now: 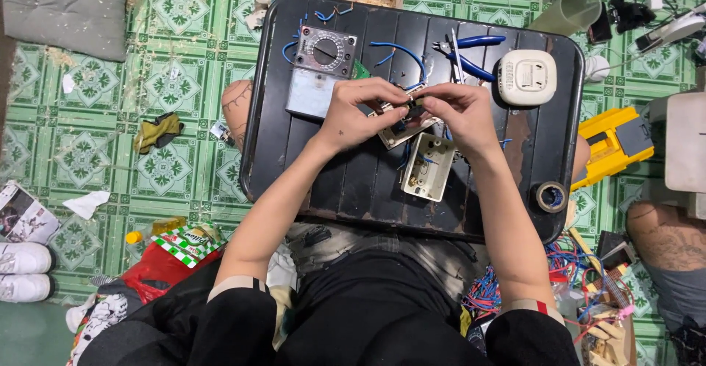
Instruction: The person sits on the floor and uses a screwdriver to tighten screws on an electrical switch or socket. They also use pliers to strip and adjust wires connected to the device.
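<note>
Over a black tray-like table, my left hand and my right hand meet on a small white switch plate with blue wires, both pinching it at the top. Just below it lies an open cream wall box. A grey dial unit on a metal plate with blue wires sits at the far left of the table. Blue-handled pliers and a round-cornered white device lie at the far right.
A roll of black tape sits at the table's near right corner. A yellow tool, a tangle of coloured wires, a glove and a grey cushion lie on the green tiled floor. Another person's knee is at the right.
</note>
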